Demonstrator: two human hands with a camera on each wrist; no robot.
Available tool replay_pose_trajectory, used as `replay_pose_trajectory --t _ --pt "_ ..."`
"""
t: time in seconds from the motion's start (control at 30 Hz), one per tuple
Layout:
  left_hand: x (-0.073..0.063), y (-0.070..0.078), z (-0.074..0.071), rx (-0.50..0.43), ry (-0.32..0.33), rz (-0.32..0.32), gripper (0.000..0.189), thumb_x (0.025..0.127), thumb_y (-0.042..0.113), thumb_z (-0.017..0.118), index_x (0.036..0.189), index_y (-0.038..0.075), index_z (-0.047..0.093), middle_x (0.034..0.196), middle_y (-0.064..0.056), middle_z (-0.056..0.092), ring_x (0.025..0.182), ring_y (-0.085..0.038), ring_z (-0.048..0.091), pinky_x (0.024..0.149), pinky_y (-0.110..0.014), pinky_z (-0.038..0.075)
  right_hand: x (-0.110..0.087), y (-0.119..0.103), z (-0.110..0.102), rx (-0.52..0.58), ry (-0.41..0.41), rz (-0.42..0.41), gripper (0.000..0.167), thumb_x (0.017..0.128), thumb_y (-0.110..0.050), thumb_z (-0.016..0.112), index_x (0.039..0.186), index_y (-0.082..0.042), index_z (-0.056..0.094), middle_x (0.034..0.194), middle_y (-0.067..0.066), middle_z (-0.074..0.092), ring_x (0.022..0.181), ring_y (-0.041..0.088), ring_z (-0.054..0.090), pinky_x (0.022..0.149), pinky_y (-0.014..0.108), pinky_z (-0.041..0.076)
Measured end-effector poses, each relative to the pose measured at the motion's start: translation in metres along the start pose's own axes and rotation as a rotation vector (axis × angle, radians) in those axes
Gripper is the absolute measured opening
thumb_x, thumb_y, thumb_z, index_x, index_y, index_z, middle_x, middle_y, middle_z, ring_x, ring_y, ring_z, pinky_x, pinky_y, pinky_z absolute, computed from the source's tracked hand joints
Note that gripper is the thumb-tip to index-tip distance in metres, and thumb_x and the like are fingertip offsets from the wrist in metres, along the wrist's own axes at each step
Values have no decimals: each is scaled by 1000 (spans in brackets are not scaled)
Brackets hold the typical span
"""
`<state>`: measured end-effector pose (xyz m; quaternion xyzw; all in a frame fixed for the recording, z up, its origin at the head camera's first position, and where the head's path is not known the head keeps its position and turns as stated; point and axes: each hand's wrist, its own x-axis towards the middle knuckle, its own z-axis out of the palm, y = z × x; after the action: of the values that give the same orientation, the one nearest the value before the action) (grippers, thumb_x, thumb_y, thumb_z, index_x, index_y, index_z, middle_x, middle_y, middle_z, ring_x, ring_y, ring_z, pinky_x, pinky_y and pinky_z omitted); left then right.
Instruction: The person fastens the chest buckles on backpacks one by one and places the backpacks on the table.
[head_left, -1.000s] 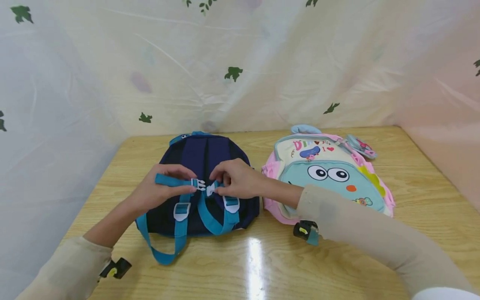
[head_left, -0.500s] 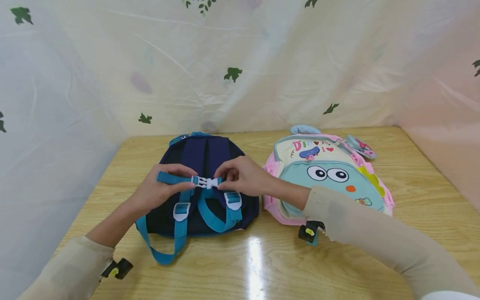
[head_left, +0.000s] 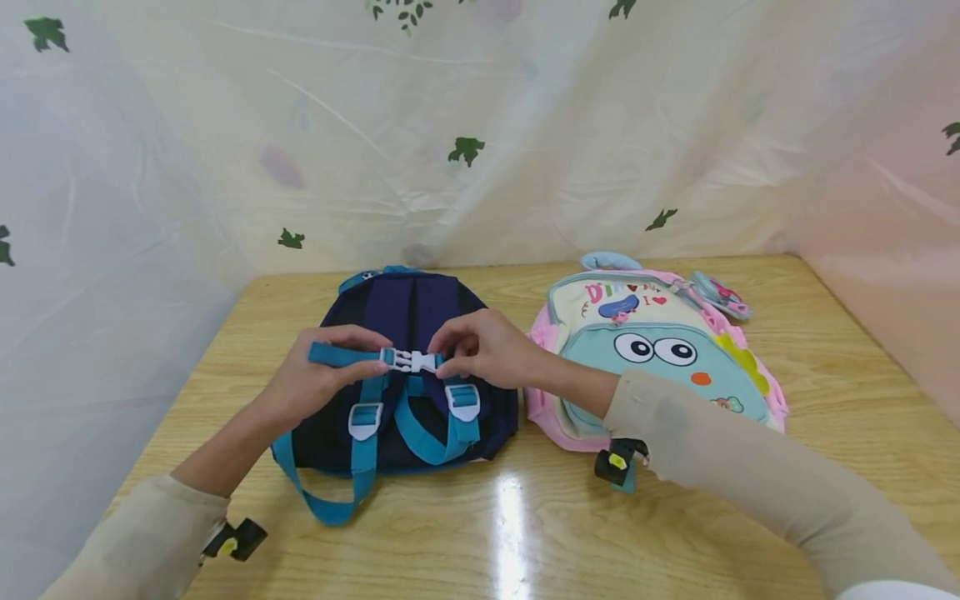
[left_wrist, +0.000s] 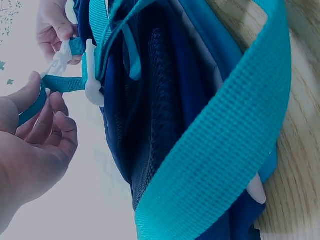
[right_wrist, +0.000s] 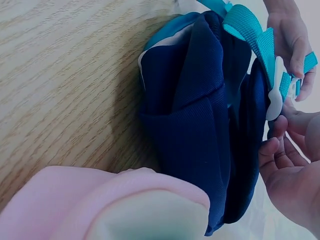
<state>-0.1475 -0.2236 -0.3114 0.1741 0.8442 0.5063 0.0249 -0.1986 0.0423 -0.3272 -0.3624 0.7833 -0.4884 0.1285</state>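
Note:
A navy backpack (head_left: 387, 304) lies with its straps up on the wooden table. Above its straps, my left hand (head_left: 315, 379) pinches the pronged half (head_left: 397, 359) of a white side-release buckle, a teal webbing end (head_left: 333, 355) trailing past its fingers. My right hand (head_left: 487, 354) pinches the socket half (head_left: 423, 362) at its strap end. Both halves line up, the prongs' tips at the socket's mouth and their spread arms showing between the hands. The left wrist view also shows the buckle (left_wrist: 61, 59). Teal straps with white adjusters (head_left: 364, 421) hang below.
To the right lies a pink and light-blue backpack (head_left: 660, 379) with a cartoon face, under my right forearm. A teal strap loop (head_left: 330, 510) reaches onto the table (head_left: 420, 542) in front. A pale leaf-patterned curtain (head_left: 360, 167) stands behind.
The two buckle halves were apart a second ago and now meet end to end. My right hand has lifted slightly and turned its half in line; the left has barely moved.

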Motion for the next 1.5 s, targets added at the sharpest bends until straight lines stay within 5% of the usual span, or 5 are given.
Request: replay_pose_trajectory --t 0.7,1.5 --pt "2 -2 2 -36 16 -2 24 96 6 73 117 -6 72 109 -7 76 94 -13 67 81 -24 56 1 -1 3 10 -10 -26 17 94 -2 75 110 3 71 95 10 71 62 12 59 65 24 53" --pt "6 -8 6 -76 -17 -38 21 95 2 74 113 -8 72 102 -4 76 91 -15 67 80 -26 57 -1 0 9 -20 69 -70 16 94 -1 74 110 3 72 85 6 70 69 11 58 65 23 46"
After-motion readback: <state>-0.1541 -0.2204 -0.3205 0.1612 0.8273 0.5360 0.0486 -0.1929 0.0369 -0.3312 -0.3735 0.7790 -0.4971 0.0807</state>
